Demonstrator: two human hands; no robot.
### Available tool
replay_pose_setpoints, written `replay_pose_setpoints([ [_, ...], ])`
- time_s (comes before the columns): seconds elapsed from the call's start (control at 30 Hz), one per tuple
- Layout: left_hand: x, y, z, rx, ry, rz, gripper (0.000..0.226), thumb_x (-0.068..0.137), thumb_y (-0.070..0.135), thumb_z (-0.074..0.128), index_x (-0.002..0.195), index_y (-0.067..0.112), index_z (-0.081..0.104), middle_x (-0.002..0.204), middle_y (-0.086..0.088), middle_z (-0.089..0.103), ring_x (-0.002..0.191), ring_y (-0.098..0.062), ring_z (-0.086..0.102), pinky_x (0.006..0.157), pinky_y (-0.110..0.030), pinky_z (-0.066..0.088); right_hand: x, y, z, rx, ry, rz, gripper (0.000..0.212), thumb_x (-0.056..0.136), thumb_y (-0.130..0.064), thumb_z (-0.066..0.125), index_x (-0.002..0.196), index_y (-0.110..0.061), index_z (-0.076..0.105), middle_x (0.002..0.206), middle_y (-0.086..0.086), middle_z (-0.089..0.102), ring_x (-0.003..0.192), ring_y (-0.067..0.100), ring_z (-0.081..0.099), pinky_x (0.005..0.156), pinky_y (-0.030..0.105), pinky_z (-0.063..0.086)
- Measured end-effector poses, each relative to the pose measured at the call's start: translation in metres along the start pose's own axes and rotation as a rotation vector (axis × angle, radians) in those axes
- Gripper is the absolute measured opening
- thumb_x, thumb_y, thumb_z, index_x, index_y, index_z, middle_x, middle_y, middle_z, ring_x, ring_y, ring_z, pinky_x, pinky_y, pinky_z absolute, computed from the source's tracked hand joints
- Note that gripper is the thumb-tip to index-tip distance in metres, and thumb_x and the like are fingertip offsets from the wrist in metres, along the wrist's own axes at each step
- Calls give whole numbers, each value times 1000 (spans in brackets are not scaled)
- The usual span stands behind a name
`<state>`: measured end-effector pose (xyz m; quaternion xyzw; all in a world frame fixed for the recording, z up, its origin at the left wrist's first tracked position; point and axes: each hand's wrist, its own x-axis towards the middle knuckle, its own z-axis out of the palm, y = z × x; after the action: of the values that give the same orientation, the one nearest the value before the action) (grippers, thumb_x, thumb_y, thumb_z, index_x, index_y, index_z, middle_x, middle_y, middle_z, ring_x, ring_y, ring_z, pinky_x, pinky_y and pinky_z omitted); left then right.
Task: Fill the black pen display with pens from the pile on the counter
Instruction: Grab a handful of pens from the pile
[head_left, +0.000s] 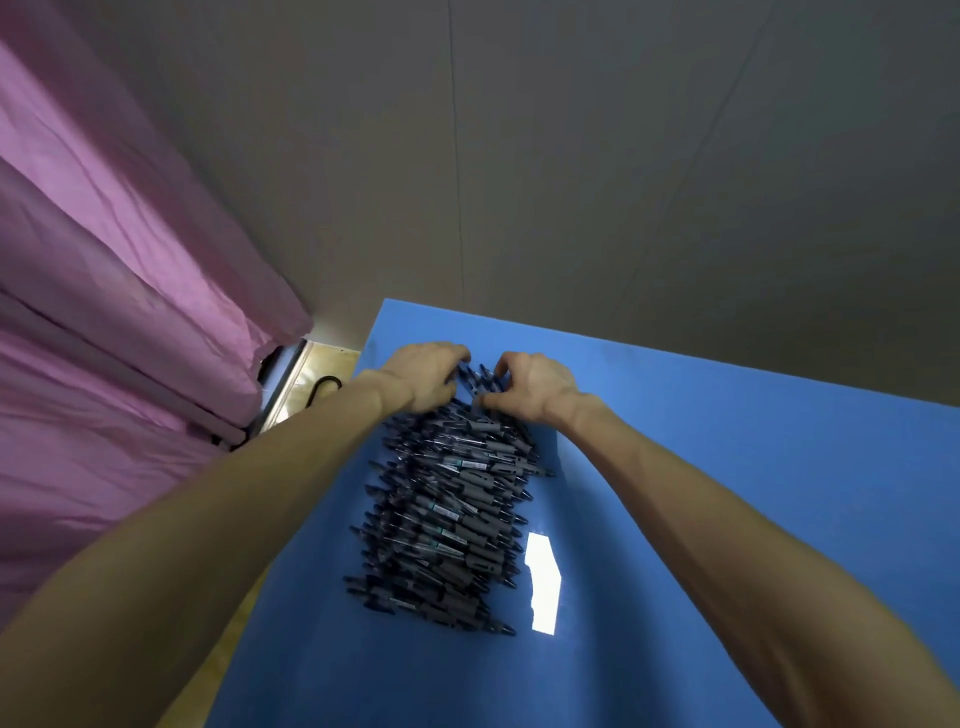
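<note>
- The pile of pens (447, 514) lies in a long heap on the blue surface (727, 519), running from the near middle toward the far edge; it looks large and barely touched.
- Both hands work at the far end of the pile. The left hand (423, 376) has its fingers curled down over a few pens there, and the right hand (532, 382) faces it, fingers bent and thumb tucked in, pinching at pens between the 2 hands.
- How many pens either hand has truly gathered cannot be told; the fingertips are hidden among the dark barrels.
- The black pen display is nowhere in view, so whether it holds any pens yet cannot be told.
- Judged from the size of the heap, the task is at an early stage: a batch is being collected, and carrying it to the display and slotting pens in is yet to come, many times over.
- A pink curtain (104, 312) hangs at the left, and a bright glare patch (543, 584) sits just right of the pile's near end.
</note>
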<state>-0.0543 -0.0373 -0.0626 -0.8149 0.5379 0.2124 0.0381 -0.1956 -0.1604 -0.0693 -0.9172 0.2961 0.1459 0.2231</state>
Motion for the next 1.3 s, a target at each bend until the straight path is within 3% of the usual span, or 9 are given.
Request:
replay_pose_setpoints([
  [0.13,-10,-11,-3,-62,-32,15,59,87,9,60,143,20,48,127,2,61,113,-21,58,91,-34,47,0,-11,0,-98,16,15,51,83,-55,71,116,-19,57,107,3,67,100,26,62,75,31,42],
  [0.33,-19,-18,-7,-50,-65,31,49,85,22,69,133,23,60,120,4,64,101,-17,60,85,-33,52,-6,-24,-4,-206,17,75,38,86,-44,70,107,-17,55,93,0,57,89,25,59,72,29,40],
  [0.53,-15,-12,-6,-21,-54,65,43,89,34,74,128,23,62,115,7,66,93,-13,56,77,-28,43,-12,-25,-8,-235,-32,151,37,87,-51,68,98,-20,51,77,-5,49,84,20,55,72,29,41],
  [0.7,-8,-3,-6,65,-37,117,39,91,34,72,127,23,61,115,5,64,105,-19,60,83,-32,47,-19,-20,-8,-213,20,204,42,86,-58,68,97,-20,53,93,-3,60,85,20,57,72,28,42],
  [0.87,-3,-1,-3,90,13,148,32,94,33,65,123,22,62,121,1,60,110,-22,59,79,-30,41,-21,-20,1,-195,129,206,58,87,-54,68,123,-11,53,115,3,66,108,23,66,74,30,41],
  [1.07,-9,-5,-8,71,-66,156,47,87,16,66,133,26,59,134,4,53,117,-21,56,88,-35,48,-19,-15,-2,-122,104,251,62,84,-53,71,124,-10,51,114,4,65,106,24,66,74,30,42],
  [1.3,-10,-6,-12,99,-142,130,53,88,24,71,138,30,55,141,4,45,119,-21,54,88,-31,43,-15,-22,0,-186,101,170,63,87,-48,71,128,-7,47,120,7,65,111,26,65,75,30,41],
])
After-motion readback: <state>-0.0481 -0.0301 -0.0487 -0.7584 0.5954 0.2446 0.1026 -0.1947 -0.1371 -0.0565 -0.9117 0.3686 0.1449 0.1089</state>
